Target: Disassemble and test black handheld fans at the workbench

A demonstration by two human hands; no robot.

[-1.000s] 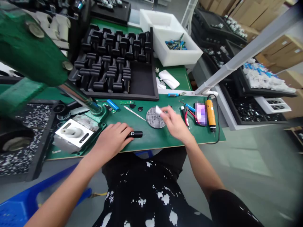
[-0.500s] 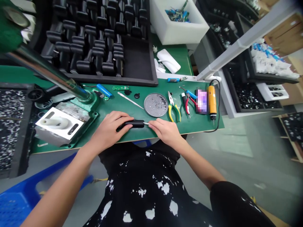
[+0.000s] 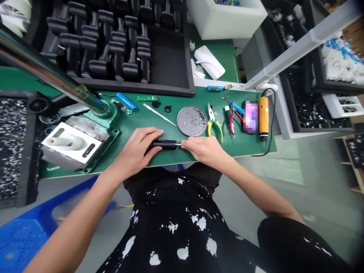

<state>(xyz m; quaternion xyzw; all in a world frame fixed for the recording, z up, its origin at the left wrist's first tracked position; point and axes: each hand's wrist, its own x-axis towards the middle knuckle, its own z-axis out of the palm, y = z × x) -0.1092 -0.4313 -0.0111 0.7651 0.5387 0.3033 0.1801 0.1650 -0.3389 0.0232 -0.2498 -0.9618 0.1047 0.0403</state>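
Black cylinder held on green bench mat, near its front edge.
Left hand clasps the body; thin metal pin at the right end, pinched by right hand. Just beyond: perforated metal disc, yellow-handled needle-nose pliers.

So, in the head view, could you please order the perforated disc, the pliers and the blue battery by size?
Perforated metal disc, then yellow-handled pliers, which look nearly as long but slimmer, then blue cylindrical battery.
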